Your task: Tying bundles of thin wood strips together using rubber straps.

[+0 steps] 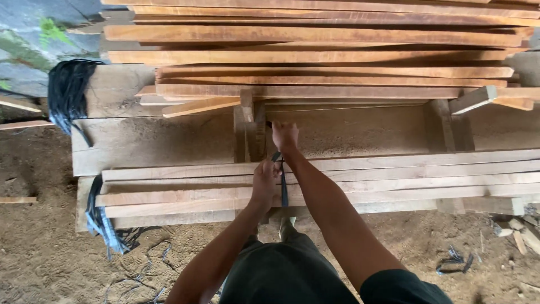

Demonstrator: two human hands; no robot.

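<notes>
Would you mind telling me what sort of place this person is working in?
Probably an outdoor timber yard or rough woodworking site. Long sawn wooden slats lie stacked on a rough plank bench, the ground is bare sawdust-strewn dirt, and both hands, left and right, pull a dark plastic strap around a bundle of slats.

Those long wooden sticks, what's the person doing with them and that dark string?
A person leans over a bundle of long wooden slats lying on a rough wooden bench. The left hand grips a dark strap that runs over the bundle, and the right hand reaches past the slats, seemingly holding the strap's far end. A bigger stack of slats lies behind, and more dark straps hang at the bench's left end.
</notes>
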